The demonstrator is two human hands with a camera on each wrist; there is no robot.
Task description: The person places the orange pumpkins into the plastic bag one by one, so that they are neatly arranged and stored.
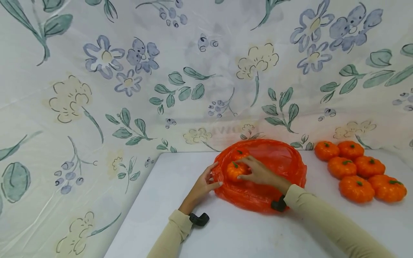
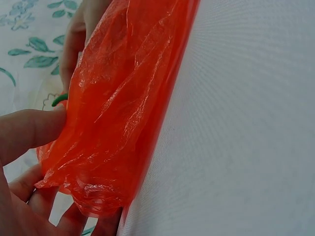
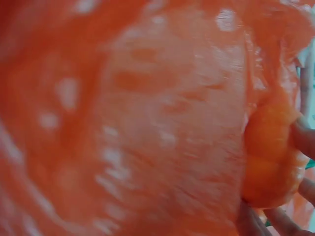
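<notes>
A red plastic bag [image 1: 267,193] lies spread open on the white table. Inside its left part sit two small orange pumpkins with green stems, a nearer pumpkin [image 1: 235,172] and a farther pumpkin [image 1: 239,154]. My right hand [image 1: 258,172] reaches over the bag and grips the nearer pumpkin between thumb and fingers; the right wrist view shows this pumpkin [image 3: 270,152] up close beside the bag's film. At the bag's left edge, my left hand [image 1: 204,182] holds the plastic, its thumb [image 2: 34,130] on one side and its fingers bent beneath.
Several orange pumpkins [image 1: 356,188] stand grouped on the table's right side. A floral sheet [image 1: 193,71] hangs behind the white table [image 1: 148,200] and down its left side. Dark wrist cameras sit on both wrists, the right one against the bag's near edge.
</notes>
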